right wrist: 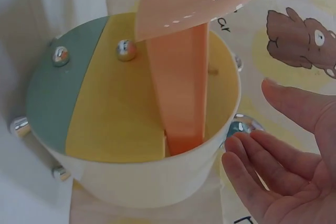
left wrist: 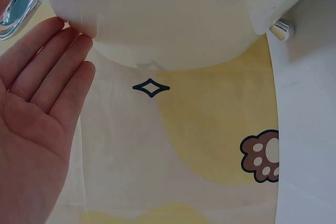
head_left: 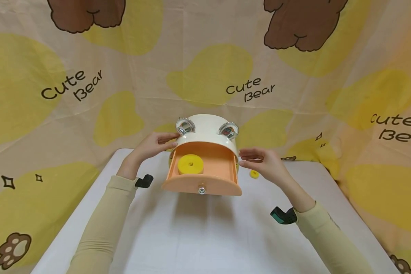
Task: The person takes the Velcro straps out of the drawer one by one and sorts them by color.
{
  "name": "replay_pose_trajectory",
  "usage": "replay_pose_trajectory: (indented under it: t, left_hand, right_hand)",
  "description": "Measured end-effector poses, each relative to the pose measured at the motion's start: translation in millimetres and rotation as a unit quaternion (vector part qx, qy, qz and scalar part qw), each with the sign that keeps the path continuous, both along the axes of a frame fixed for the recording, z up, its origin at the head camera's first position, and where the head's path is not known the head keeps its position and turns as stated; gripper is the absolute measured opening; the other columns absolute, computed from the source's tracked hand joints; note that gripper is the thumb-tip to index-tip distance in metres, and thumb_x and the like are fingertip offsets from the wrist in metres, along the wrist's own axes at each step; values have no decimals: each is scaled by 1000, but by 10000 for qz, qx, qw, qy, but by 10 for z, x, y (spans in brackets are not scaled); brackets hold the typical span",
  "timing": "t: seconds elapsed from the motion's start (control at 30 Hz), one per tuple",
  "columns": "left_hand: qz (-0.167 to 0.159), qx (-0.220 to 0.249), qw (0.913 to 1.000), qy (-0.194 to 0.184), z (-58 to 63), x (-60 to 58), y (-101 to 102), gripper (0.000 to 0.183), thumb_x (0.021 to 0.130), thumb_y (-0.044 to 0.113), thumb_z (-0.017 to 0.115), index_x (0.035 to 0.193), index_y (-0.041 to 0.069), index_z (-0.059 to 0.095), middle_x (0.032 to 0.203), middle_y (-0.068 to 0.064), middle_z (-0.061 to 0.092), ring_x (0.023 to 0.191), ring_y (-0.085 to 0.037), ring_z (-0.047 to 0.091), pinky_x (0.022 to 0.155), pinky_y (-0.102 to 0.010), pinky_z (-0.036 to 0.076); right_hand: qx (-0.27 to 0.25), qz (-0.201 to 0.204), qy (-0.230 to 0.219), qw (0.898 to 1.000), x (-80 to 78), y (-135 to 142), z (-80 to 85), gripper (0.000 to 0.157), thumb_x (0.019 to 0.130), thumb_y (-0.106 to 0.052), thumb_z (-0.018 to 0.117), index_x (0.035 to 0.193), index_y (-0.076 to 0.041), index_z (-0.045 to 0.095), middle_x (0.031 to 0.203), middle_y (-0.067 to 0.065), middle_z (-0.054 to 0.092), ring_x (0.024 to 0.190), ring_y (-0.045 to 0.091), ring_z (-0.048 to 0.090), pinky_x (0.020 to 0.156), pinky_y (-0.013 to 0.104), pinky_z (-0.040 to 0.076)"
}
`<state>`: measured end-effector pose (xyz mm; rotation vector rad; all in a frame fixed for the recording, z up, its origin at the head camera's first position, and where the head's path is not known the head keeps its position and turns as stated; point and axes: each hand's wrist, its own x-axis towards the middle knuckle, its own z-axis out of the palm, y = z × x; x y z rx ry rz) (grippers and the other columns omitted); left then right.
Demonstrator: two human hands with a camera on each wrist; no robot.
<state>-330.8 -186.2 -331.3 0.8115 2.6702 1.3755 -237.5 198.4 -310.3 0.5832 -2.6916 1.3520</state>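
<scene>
Left hand [head_left: 153, 145] and right hand [head_left: 268, 163] — fingers relaxed, gripping nothing — flank a white cabinet [head_left: 207, 128], its orange drawer [head_left: 185, 184] jutting out, yellow disc [head_left: 196, 167] inside.

Bear-print cloth [head_left: 205, 87] hangs behind a white table [head_left: 198, 239].

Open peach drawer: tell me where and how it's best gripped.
Probably pinch the round silver knob from the front, the side facing the wearer: it juts from the middle of the front panel of the drawer and is uncovered.
</scene>
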Motion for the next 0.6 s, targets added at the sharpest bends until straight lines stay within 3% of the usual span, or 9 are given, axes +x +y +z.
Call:
replay_pose_trajectory:
  t: [0.6]
  left_hand:
    - [36, -24, 10000, -55, -13, -14, -1, 54, 89, 37, 65, 136, 13, 53, 139, -10, 52, 130, -29, 48, 102, -46, 44]
  right_hand:
    - [95, 480, -34, 9988, -8, -272, 282, 45, 79, -27, 77, 118, -7, 66, 113, 10, 69, 102, 22, 67, 84, 31, 56]
